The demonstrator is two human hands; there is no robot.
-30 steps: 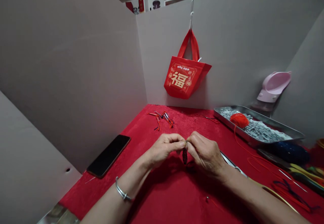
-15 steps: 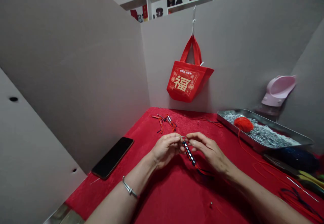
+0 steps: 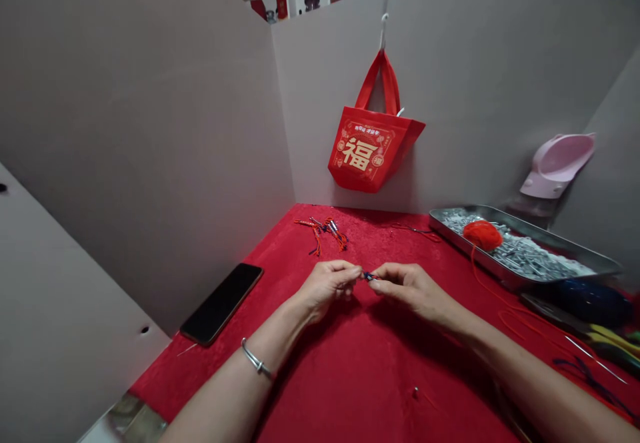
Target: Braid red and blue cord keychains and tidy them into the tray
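A short cord piece [image 3: 370, 276] of dark blue and red sat between the two hands, held above the red cloth of the table [image 3: 350, 369]. It was small and partly hidden by the fingers, so its weave could not be made out.

The right hand [image 3: 413, 289] had it in a narrow pinch, the grip closed thumb to fingers on the cord piece, which stuck out just past the fingertips toward the other hand. The left hand [image 3: 330, 289] was also closed into a pinch, its fingertips [image 3: 356, 272] just beside the cord piece or touching its end. At this size, I could not tell whether that grip had hold of it. A silver bangle [image 3: 256, 359] circled the left wrist.

Everything else lay around the cord piece. Beyond it and a little left was a tangle of red and blue braided cords [image 3: 324, 231]. Well to its left was a black smartphone [image 3: 221, 303], lying flat. Well to its right was a metal tray [image 3: 525, 243] of small silver pieces, with a ball of red yarn [image 3: 483, 235] resting in it and a red strand running down onto the cloth. Further right and nearer the person, a long needle [image 3: 595, 359] lay by a dark blue object [image 3: 585, 303]. On the near side of the cord piece sat a tiny metal bead [image 3: 415, 393]. Straight beyond it, a red paper-style tote bag [image 3: 370, 143] hung from a wall hook
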